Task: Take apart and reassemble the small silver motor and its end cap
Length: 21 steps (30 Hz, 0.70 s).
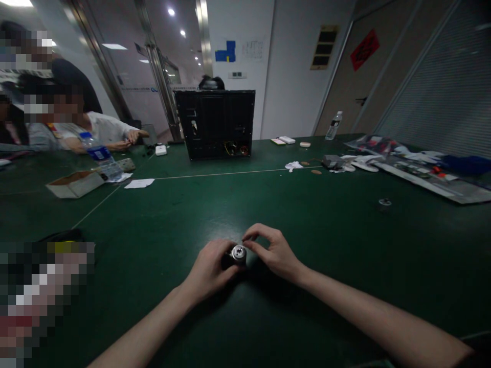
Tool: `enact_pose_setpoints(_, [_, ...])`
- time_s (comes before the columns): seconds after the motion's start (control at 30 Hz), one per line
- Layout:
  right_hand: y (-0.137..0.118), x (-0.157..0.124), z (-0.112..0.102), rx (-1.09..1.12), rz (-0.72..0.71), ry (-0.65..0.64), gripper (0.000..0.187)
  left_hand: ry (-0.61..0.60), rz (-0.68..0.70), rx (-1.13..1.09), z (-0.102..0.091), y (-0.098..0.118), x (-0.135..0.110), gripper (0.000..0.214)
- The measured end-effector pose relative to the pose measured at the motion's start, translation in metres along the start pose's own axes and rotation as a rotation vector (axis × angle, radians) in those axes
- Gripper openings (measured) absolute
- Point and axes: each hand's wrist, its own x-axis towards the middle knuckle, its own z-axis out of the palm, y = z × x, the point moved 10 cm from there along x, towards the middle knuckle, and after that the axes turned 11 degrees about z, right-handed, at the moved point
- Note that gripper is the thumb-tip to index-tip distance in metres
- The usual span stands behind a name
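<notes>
A small round metal part point(238, 252) with a silvery face and a dark body rests low over the green table point(245, 204), near its front middle. My left hand point(211, 267) is wrapped round the part's dark body from the left. My right hand point(270, 249) pinches the silvery rim from the right with thumb and fingertips. Both forearms reach in from the bottom of the view.
A black computer case point(219, 124) stands at the far middle. A cardboard box point(75, 183) and a water bottle point(98, 153) lie far left by seated people. Boards and cloths point(406, 163) clutter the right. A small round piece point(384, 202) lies mid-right.
</notes>
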Motion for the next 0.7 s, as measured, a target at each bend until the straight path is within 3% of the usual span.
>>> enact_pose_setpoints(0.17, [0.024, 0.003, 0.007, -0.094, 0.05, -0.127, 0.011, 0.05, -0.038, 0.041, -0.007, -0.008, -0.001, 0.026])
enact_pose_setpoints(0.33, [0.036, -0.003, 0.028, -0.28, -0.033, -0.241, 0.009, 0.036, -0.047, 0.056, -0.006, -0.011, 0.0, 0.031])
enact_pose_setpoints(0.53, [0.033, -0.005, 0.029, -0.302, -0.03, -0.245, 0.01, -0.004, -0.041, 0.091, -0.003, -0.008, 0.0, 0.042])
enact_pose_setpoints(0.7, [0.035, -0.003, 0.027, -0.31, 0.033, -0.223, 0.025, -0.035, -0.04, 0.089, 0.001, -0.009, -0.001, 0.045])
